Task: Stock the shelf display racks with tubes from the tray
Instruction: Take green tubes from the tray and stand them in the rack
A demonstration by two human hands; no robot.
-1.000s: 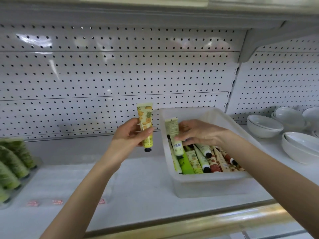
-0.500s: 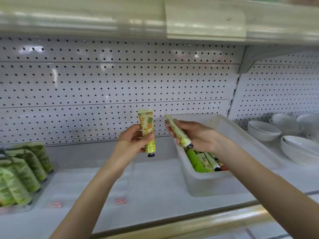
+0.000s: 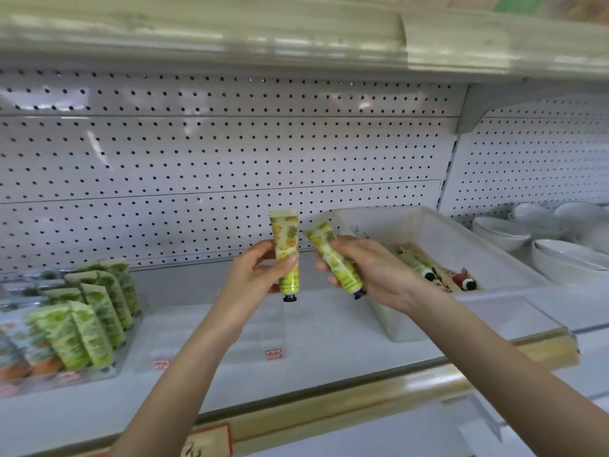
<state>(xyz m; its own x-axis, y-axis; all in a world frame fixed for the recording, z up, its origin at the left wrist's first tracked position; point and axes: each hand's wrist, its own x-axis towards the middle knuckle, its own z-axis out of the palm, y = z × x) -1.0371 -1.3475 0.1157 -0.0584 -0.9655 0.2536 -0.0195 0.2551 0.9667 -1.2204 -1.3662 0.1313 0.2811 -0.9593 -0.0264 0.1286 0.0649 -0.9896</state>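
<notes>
My left hand (image 3: 260,272) holds a yellow pineapple-print tube (image 3: 286,245) upright, black cap down, above the white shelf. Just to its right, my right hand (image 3: 372,272) grips a second yellow pineapple tube (image 3: 324,249), tilted with its cap toward the lower right. Behind my right hand stands the translucent white tray (image 3: 438,232), with several more tubes (image 3: 425,268) lying in it. At the left, a clear display rack (image 3: 130,328) holds rows of green tubes (image 3: 89,318) leaning back.
An empty clear rack (image 3: 257,331) with red price tags lies on the shelf below my hands. Stacked white bowls (image 3: 566,255) stand at the right. A pegboard wall (image 3: 230,166) backs the shelf, and a gold rail (image 3: 362,397) runs along its front edge.
My right hand lifted a tube out of the tray and brought it left, beside the tube in my left hand. The view shifted left, showing more of the green-tube rack.
</notes>
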